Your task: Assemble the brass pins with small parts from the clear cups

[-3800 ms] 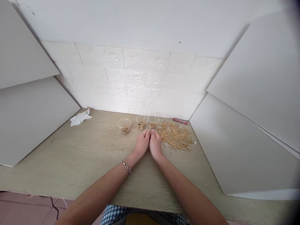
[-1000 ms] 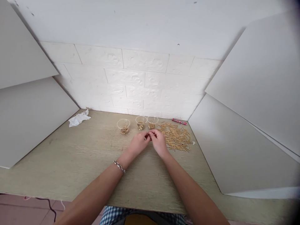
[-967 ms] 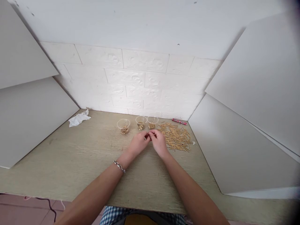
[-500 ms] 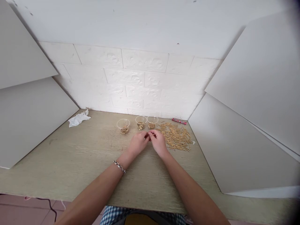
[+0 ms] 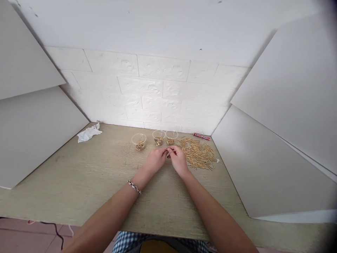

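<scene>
My left hand (image 5: 156,160) and my right hand (image 5: 178,159) meet above the middle of the table, fingertips pinched together. Whatever lies between the fingers is too small and too covered to make out. Just beyond them stand two clear plastic cups, a middle cup (image 5: 158,135) and a right cup (image 5: 172,135), each with small gold-coloured metal parts in the bottom. A third clear cup (image 5: 138,139), further left, holds similar small parts. Beside my right hand spreads a loose pile of thin gold-coloured rods (image 5: 196,153).
A red tube (image 5: 201,136) lies behind the rods near the wall. Crumpled white tissue (image 5: 89,133) rests at the back left of the wooden table (image 5: 79,182). White panels (image 5: 279,168) close off both sides, and a white brick-patterned wall (image 5: 163,68) stands behind.
Both hands stay in nearly the same place, with only a slight shift at the fingertips. Cups and rods have not moved.
</scene>
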The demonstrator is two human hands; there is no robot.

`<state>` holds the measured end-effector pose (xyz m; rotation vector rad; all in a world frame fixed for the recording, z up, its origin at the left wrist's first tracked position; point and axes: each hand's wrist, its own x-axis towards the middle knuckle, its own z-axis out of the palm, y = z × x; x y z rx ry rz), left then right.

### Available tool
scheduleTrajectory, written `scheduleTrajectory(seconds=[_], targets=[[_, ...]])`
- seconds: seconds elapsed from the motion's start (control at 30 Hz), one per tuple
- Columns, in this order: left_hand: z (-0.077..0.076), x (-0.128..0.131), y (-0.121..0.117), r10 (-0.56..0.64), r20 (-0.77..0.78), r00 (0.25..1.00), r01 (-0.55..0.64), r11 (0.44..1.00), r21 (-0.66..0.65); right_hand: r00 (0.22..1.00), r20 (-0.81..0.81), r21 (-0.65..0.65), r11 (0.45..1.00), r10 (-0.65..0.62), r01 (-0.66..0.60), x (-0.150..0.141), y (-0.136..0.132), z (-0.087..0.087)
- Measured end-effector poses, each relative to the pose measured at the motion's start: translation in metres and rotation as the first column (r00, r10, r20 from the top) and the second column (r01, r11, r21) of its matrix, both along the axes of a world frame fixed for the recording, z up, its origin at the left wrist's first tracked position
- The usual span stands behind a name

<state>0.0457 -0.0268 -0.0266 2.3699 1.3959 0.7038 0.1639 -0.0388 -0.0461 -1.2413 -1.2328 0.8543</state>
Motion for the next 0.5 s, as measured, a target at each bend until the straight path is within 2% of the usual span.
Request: scheduleTrajectory(seconds=[0.23, 0.5], targets=[[0.0048, -0.0001, -0.0009, 0.0, 0.022, 1.0, 0.0, 1.0, -0.019, 0.994, -0.106, -0.045, 0.998, 0.03, -0.035, 0.0014, 0.0012, 0.0024], [0.0025, -0.0023, 0.0019, -0.056, 0.069, 0.996, 0.056, 0.998, 0.003, 0.986, -0.158, -0.073, 0.996, 0.044, -0.056, 0.0036, 0.0029, 0.0038]])
